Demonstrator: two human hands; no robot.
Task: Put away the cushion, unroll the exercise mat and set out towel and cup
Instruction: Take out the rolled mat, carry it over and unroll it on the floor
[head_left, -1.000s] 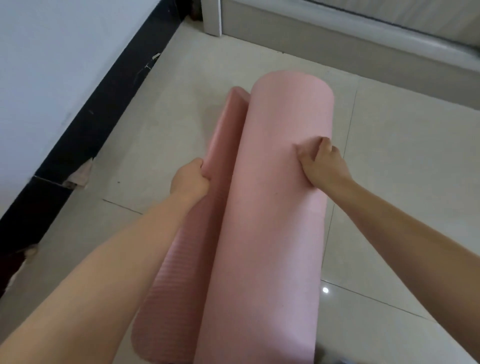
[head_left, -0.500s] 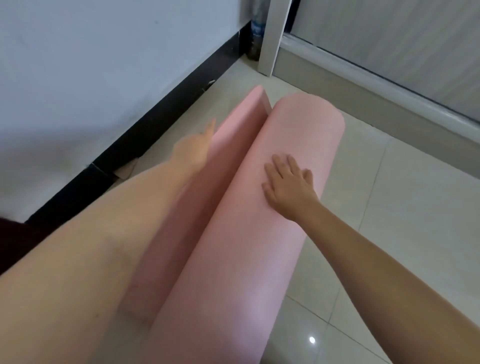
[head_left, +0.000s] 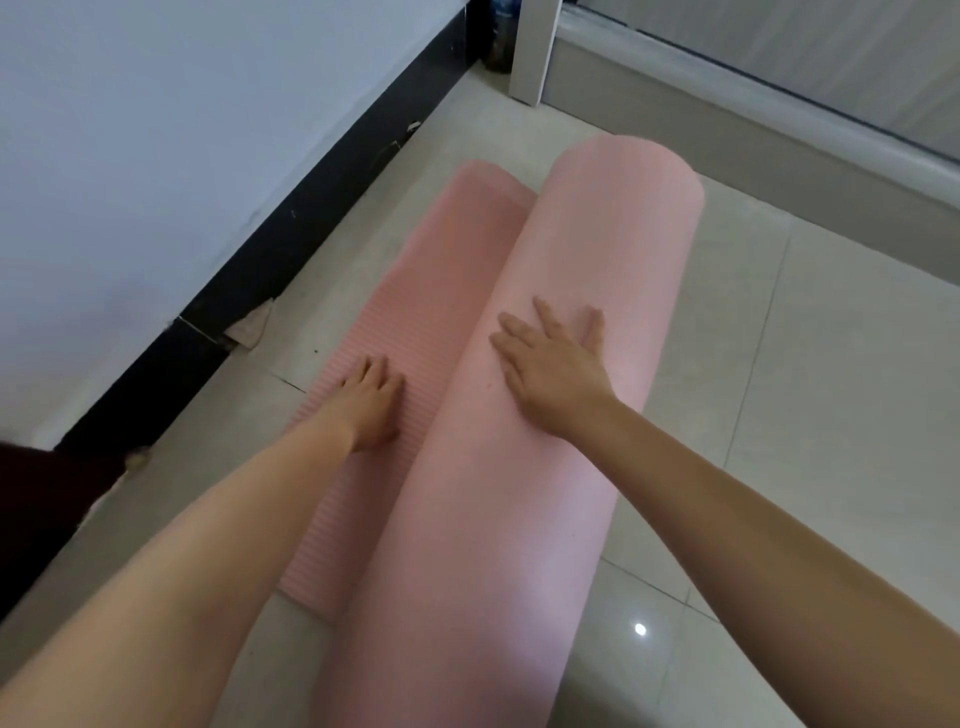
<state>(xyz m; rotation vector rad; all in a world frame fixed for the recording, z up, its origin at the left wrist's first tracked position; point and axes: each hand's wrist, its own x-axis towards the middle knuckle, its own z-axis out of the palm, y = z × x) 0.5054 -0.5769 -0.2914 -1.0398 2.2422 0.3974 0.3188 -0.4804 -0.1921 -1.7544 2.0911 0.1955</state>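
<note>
Two flat, open hands press a pink exercise mat (head_left: 545, 415) on the floor (head_left: 779, 389): left hand (head_left: 371, 405) on its unrolled strip, right hand (head_left: 553, 371) on the roll.

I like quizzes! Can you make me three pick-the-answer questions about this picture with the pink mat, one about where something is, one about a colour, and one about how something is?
1. Where does the left hand rest?
A. On the flat, unrolled strip of the mat
B. On the wall
C. On the bare floor tiles

2. What colour is the exercise mat?
A. Blue
B. Pink
C. Green

3. How is the mat?
A. Fully spread out
B. Folded into a square
C. Mostly rolled, with one strip lying flat

Answers:
1. A, since its palm lies on the ribbed strip beside the roll.
2. B, since both roll and strip are pink.
3. C, since a thick roll lies under the open right hand and only a narrow strip is flat on the floor.
</note>
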